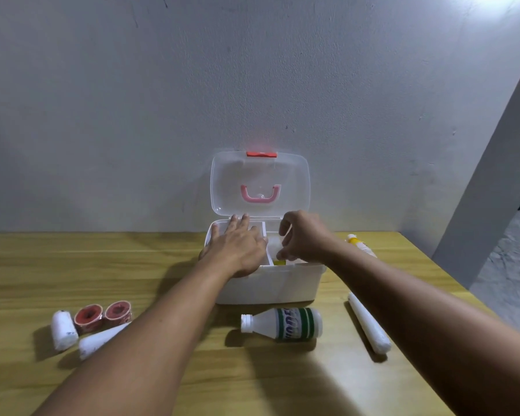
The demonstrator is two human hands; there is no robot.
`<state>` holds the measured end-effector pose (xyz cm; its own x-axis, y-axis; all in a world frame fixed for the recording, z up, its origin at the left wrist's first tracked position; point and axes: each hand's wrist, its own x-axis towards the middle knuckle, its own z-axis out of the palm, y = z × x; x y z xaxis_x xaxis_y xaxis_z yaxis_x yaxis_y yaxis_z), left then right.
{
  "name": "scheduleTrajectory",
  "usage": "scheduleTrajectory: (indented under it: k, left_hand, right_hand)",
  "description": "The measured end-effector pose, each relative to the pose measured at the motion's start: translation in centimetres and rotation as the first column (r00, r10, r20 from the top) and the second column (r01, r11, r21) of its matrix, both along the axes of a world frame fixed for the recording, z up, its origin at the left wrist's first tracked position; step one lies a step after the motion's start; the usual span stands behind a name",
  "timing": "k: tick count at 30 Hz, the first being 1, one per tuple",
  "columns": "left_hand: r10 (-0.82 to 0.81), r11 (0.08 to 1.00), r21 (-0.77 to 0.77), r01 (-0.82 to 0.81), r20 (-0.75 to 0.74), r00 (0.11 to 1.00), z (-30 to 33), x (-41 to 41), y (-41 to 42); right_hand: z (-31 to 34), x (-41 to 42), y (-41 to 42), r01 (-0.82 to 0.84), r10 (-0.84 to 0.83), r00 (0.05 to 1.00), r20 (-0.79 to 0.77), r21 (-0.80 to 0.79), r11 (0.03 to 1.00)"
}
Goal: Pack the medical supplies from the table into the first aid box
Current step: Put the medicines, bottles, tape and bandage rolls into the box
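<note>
Our left hand (237, 244) rests flat, fingers spread, on the box (270, 283); our right hand (303, 235) pinches something unclear inside. At lower frame, rolls (63, 328) and bottle (282, 324) remain unpacked.

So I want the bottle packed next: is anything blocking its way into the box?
The lid is up, but both hands, left and right, cover the first aid box opening above the bottle.
</note>
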<state>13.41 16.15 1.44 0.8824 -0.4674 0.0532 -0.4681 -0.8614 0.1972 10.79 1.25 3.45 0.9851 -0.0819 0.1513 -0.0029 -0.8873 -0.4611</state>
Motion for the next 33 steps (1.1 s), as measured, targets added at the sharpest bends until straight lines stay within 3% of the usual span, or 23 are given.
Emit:
scheduleTrajectory:
  k: [9, 15, 22, 25, 30, 33]
  left_hand:
    - [0.009, 1.000, 0.008, -0.009, -0.006, 1.000, 0.0, 0.1, -0.1]
    - [-0.004, 0.999, 0.042, 0.005, -0.007, 1.000, -0.1, 0.5, 0.0]
    - [0.003, 0.997, 0.072, -0.003, 0.003, 1.000, 0.0, 0.4, -0.2]
    - [0.006, 0.998, 0.067, -0.006, -0.001, 1.000, 0.1, 0.2, -0.2]
    - [0.009, 0.998, 0.066, -0.009, -0.009, 1.000, 0.4, 0.0, -0.3]
    - [0.016, 0.998, 0.057, -0.015, -0.019, 1.000, 0.4, 0.1, -0.2]
  right_hand:
    - [0.4, -0.4, -0.2, -0.040, 0.044, 0.998, -0.047, 0.082, 0.996]
    - [2.7, -3.0, -4.0, 0.113, -0.134, 0.972, 0.194, 0.117, 0.987]
    - [2.1, -7.4, -8.9, 0.271, -0.265, 0.955, -0.135, 0.025, 0.962]
    - [1.0, -9.3, -8.0, 0.128, -0.121, 0.967, -0.225, 0.018, 0.992]
    - [-1.5, -11.7, -2.5, -0.171, 0.162, 0.985, -0.066, -0.173, 0.970]
    - [-3.1, -12.0, 0.7, -0.280, 0.274, 0.960, -0.065, -0.336, 0.899]
